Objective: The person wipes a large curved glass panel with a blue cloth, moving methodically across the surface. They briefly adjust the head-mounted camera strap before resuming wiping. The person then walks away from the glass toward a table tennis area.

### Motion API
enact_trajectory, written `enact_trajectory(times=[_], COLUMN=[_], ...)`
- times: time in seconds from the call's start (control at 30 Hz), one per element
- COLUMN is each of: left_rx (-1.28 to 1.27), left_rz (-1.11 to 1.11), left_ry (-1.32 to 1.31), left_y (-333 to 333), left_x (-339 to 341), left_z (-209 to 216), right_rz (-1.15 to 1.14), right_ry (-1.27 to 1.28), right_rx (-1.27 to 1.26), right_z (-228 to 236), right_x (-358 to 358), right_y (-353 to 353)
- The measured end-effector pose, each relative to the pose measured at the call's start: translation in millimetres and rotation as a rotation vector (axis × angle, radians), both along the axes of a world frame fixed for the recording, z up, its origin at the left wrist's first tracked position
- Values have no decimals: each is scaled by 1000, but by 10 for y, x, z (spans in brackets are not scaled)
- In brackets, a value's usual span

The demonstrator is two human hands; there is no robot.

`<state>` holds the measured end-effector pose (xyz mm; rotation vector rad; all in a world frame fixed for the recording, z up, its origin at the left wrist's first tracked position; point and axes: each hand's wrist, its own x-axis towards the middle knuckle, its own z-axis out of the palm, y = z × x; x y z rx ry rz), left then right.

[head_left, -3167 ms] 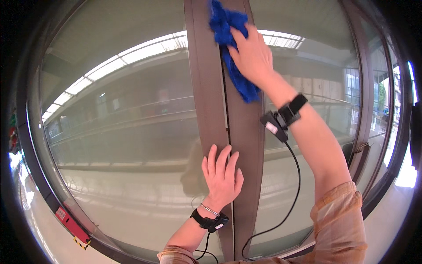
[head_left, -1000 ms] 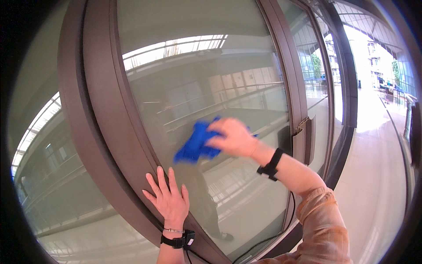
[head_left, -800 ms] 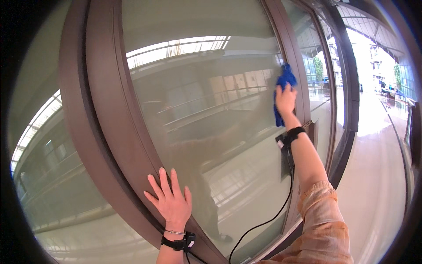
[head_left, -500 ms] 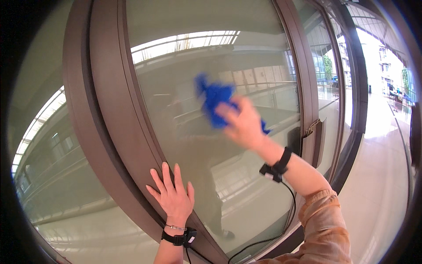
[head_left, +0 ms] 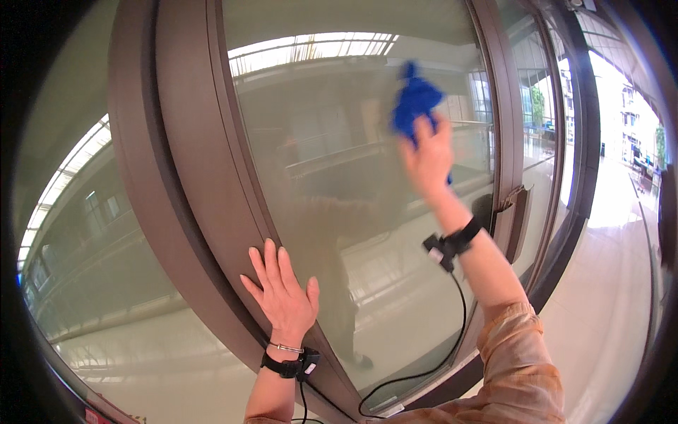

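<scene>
A blue cloth (head_left: 415,102) is pressed against the glass pane (head_left: 332,212) of a door, bunched under the fingers of my right hand (head_left: 429,157). Some of the cloth sticks out above the fingertips, and a small corner shows beside the wrist. That hand is slightly blurred. My left hand (head_left: 284,295) lies flat with fingers spread on the brown door frame (head_left: 194,106), its thumb side reaching over the edge of the glass. It holds nothing. Black straps with small devices sit on both wrists.
A black cable (head_left: 462,318) hangs from the right wrist device and curves along the foot of the door. At the right edge of the pane is a door handle (head_left: 512,219) with a chain. Farther right, a bright pale floor (head_left: 600,297) stretches away. The glass mirrors windows and railings.
My right hand has moved up and to the right across the glass, carrying the blue cloth. My left hand stays on the frame. The view has shifted slightly.
</scene>
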<state>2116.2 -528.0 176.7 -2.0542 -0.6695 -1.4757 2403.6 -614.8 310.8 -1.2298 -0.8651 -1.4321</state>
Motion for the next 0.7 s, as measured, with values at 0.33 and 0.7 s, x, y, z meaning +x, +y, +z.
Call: enact_trajectory(times=[0.33,0.7], left_rx=[-11,-10], left_rz=[-42,129], left_ry=[-21,36], left_y=[34,-99], left_x=[-6,1], left_z=[-21,41], right_rz=[252,-80], right_ry=[-321,320], right_rx=[-747,7], right_z=[-1325,-1234], right_x=[-76,588], right_y=[-265,-157])
